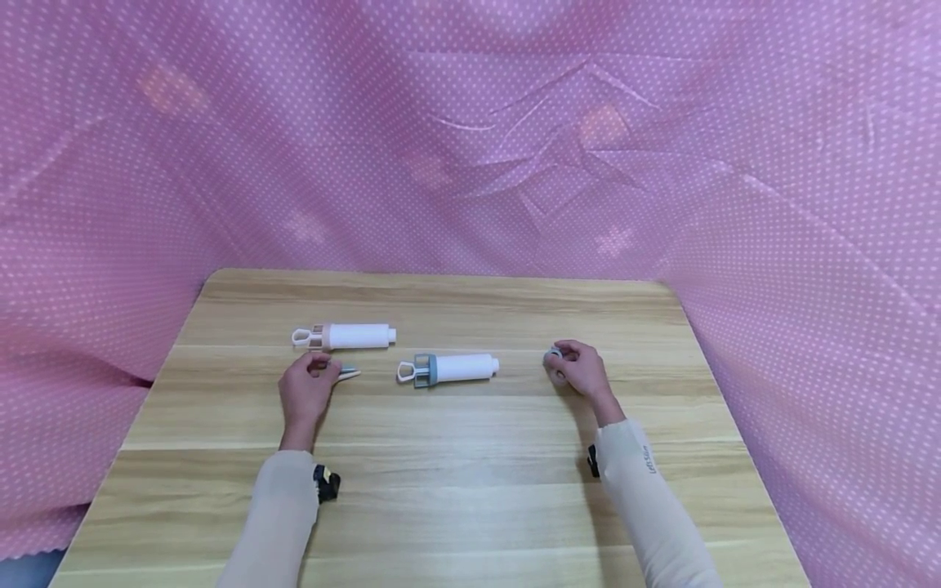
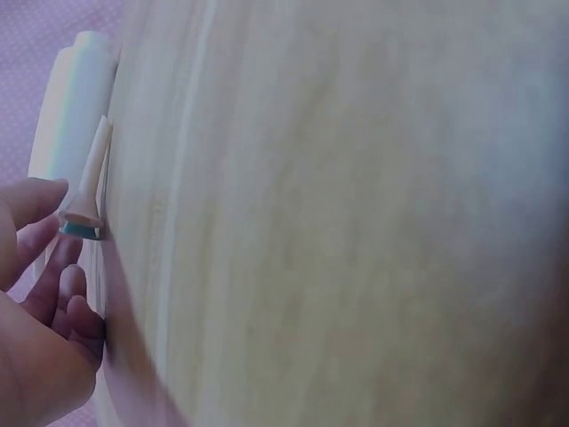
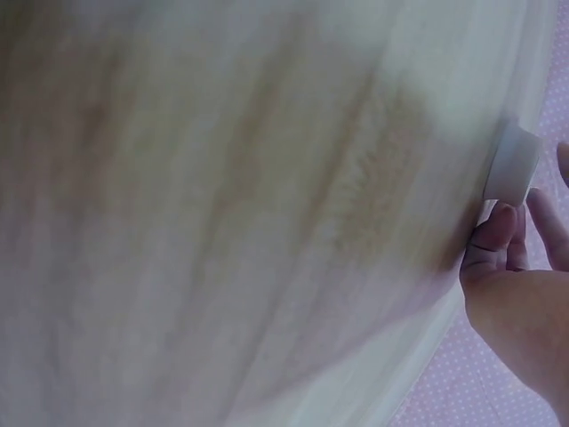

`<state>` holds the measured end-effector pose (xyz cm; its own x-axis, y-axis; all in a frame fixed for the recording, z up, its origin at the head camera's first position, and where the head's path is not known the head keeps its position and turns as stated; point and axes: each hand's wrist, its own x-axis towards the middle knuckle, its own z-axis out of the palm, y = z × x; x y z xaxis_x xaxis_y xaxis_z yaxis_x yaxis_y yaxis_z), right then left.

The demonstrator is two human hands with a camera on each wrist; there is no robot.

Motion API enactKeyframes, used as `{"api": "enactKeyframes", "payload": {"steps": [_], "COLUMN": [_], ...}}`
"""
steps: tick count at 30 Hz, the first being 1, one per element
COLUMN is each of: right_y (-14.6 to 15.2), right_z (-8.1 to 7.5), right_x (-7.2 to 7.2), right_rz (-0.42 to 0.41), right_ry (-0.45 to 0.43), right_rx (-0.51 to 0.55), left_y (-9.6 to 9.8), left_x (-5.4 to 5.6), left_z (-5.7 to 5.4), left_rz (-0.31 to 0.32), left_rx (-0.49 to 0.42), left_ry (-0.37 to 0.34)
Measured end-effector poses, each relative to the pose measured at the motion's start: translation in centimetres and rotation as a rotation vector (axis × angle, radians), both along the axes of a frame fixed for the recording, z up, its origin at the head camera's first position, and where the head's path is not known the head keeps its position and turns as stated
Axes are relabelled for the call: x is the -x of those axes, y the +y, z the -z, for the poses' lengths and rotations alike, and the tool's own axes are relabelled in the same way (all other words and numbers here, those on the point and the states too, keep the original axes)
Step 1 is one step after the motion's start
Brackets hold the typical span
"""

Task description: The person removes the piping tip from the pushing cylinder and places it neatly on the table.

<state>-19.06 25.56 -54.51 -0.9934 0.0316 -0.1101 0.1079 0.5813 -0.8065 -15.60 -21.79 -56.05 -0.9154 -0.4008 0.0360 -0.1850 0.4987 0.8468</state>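
In the head view, my left hand (image 1: 305, 392) pinches the wide ends of two slim cone-shaped nozzles, one teal (image 1: 351, 368) and one cream (image 1: 350, 376), low over the table. The left wrist view shows the cream nozzle (image 2: 92, 173) pointing away from the fingertips, the teal edge under it. To the right, my right hand (image 1: 584, 371) holds a small grey-blue ring-shaped piece (image 1: 551, 354) between thumb and fingers. From the right wrist, the ring piece (image 3: 514, 165) shows as a short pale cylinder; its far side is hidden.
A white press tube with a pink collar (image 1: 359, 336) lies just beyond the left hand. Between the hands lies another white tube with a blue-grey collar (image 1: 463, 367) and a plunger handle. Pink dotted cloth (image 1: 470, 163) surrounds the wooden table (image 1: 456, 506).
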Motion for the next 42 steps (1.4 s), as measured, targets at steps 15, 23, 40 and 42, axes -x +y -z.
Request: {"api": "enactKeyframes", "payload": {"steps": [15, 23, 40, 42], "right_y": [-0.6, -1.9, -6.2, -6.6], "right_z": [-1.0, -2.1, -6.2, -6.6], "right_x": [-0.4, -0.6, -0.7, -0.8], "right_rz": [0.04, 0.0, -0.13, -0.133], "right_ry": [0.196, 0.279, 0.58, 0.611], "right_rx": [-0.003, -0.068, -0.297, -0.329], "left_y": [0.7, 3.0, 6.1, 6.3], "left_x": [0.0, -0.4, 0.1, 0.1], "left_z": [-1.6, -3.4, -6.2, -6.6], "left_rz": [0.05, 0.133, 0.292, 0.305], "left_rx": [0.088, 0.152, 0.403, 0.446], "left_ry": [0.122, 0.226, 0.291, 0.309]}}
